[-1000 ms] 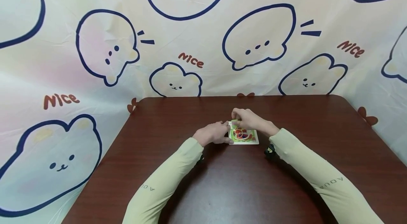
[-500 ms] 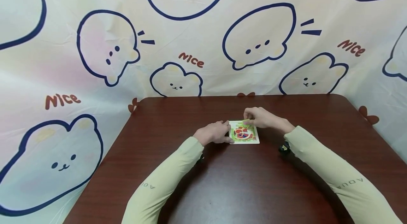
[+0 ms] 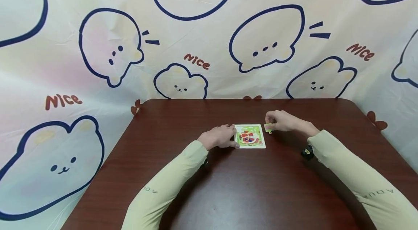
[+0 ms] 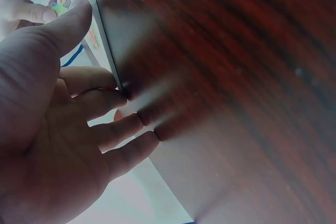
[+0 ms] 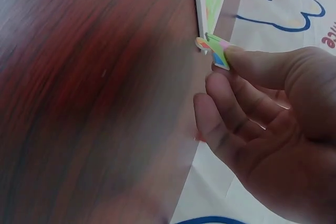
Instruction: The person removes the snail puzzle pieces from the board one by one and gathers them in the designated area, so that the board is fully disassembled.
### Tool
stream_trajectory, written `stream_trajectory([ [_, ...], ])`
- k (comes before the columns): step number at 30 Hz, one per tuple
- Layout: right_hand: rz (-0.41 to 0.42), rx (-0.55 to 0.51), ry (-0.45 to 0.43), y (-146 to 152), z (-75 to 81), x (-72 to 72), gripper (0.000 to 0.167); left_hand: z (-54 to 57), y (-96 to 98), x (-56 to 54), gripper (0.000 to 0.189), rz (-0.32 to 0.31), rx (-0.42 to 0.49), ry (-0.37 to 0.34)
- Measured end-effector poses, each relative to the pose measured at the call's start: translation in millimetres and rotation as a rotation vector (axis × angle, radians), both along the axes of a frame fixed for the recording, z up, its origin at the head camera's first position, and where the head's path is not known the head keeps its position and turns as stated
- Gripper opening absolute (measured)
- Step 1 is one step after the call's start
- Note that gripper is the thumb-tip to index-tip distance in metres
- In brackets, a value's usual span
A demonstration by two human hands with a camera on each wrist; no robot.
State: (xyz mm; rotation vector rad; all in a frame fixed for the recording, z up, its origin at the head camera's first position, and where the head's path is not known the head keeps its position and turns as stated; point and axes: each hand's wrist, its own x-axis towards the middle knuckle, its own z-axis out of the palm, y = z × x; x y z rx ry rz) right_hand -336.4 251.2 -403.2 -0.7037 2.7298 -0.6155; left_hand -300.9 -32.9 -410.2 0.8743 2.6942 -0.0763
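A small jigsaw puzzle (image 3: 253, 147) with a white border and a green, red and blue picture lies flat on the table. My left hand (image 3: 218, 137) rests at its left side, fingers spread and fairly straight; in the left wrist view the thumb (image 4: 79, 17) touches the near corner and fingertips meet the edge. Just beyond the puzzle's right side, my right hand (image 3: 283, 121) pinches a puzzle piece (image 3: 268, 127) between thumb and forefinger. Up close in the right wrist view, that piece (image 5: 218, 52) shows green, pink, orange and blue, with a rounded tab.
The dark brown wooden table (image 3: 228, 186) reaches back to a pale cloth (image 3: 215, 41) printed with cartoon bears. The cloth also hangs along the left and right sides. A dark wrist device (image 3: 307, 152) sits under the right cuff.
My right hand has moved rightward from the puzzle's upper left, along its far edge and off its right side, carrying the piece. My left hand has stayed in place.
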Motion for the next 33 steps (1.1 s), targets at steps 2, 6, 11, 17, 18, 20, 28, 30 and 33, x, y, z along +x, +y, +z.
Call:
stream_trajectory([
  [2,-0.011,0.006,0.005,6,-0.6,1.1,0.012,0.1,0.4,0.2,0.055,-0.004,0.003,0.0],
  [6,-0.014,0.017,0.006,16,-2.2,0.7,0.011,-0.1,0.4,0.6,0.053,-0.002,0.001,-0.002],
  [11,0.004,0.025,-0.017,24,-5.1,-2.6,0.008,-1.5,-1.6,0.8,0.047,0.019,-0.007,-0.014],
  [17,-0.009,0.016,-0.073,32,-7.2,-4.4,0.006,-2.2,-2.5,0.9,0.046,0.012,0.001,0.003],
  [18,-0.013,0.015,-0.085,33,-7.2,-4.1,0.006,-1.9,-2.2,1.1,0.047,0.01,0.0,0.002],
  [20,-0.023,0.017,-0.102,35,-6.9,-2.8,0.005,-1.2,-1.5,1.2,0.049,0.011,-0.002,-0.003],
  [28,-0.064,0.012,-0.129,38,-5.2,-2.1,0.006,-1.9,-0.5,0.2,0.049,0.016,-0.012,-0.011],
  [30,-0.067,0.012,-0.133,38,-5.1,-2.9,0.005,-1.9,-0.5,-0.1,0.046,0.011,-0.01,-0.009],
  [33,-0.072,0.015,-0.147,39,-5.8,-4.0,0.006,-1.5,-0.8,-0.5,0.043,0.008,-0.004,-0.012],
])
